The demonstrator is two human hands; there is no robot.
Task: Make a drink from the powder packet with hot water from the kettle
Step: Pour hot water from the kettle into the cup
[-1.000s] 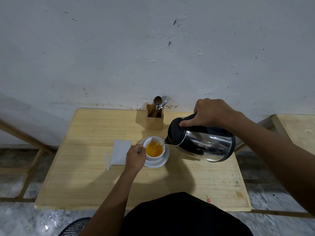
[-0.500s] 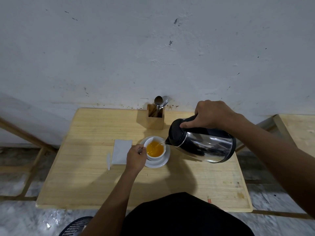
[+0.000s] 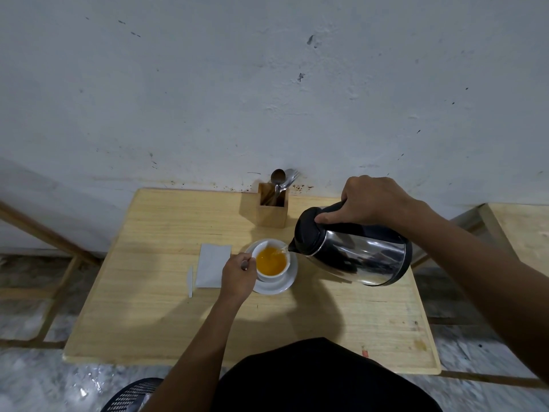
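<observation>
A steel kettle (image 3: 356, 257) with a black lid is tipped to the left, its spout over a white cup (image 3: 271, 273). My right hand (image 3: 371, 200) grips the kettle's black handle from above. A thin stream runs from the spout into the cup, which holds orange liquid and stands on a white saucer (image 3: 283, 286). My left hand (image 3: 237, 275) is closed at the cup's left side, holding the cup by its handle. The white powder packet (image 3: 212, 264) lies flat just left of that hand, with its torn-off strip (image 3: 190, 281) beside it.
A wooden holder (image 3: 271, 211) with a spoon and forks stands at the back of the wooden table (image 3: 148, 307), against the white wall. A second wooden table (image 3: 523, 230) is at the right. A black mesh basket (image 3: 130, 395) sits on the floor, lower left.
The orange liquid in the cup has risen a little as water keeps pouring. The kettle and both hands have hardly shifted.
</observation>
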